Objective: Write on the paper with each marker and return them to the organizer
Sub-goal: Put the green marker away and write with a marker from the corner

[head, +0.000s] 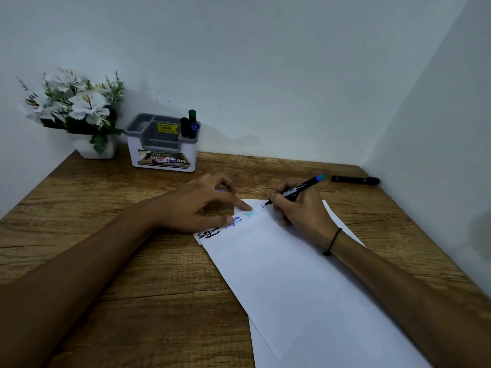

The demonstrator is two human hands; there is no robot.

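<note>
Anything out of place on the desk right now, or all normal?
One thing: a black marker lies loose on the table by the right wall, away from the organizer. The paper sits askew, though the left hand is pinning it.

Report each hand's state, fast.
Left hand: open, fingertips pressing the paper.
Right hand: closed on a marker, tip on the paper.

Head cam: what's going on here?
A person is writing near the top edge of the paper with a marker held in the right hand. The left hand pins the paper's top corner, fingers spread. Black, blue and teal scribbles are already there. Three markers stand in the organizer; another black marker lies on the desk to the right.
</note>
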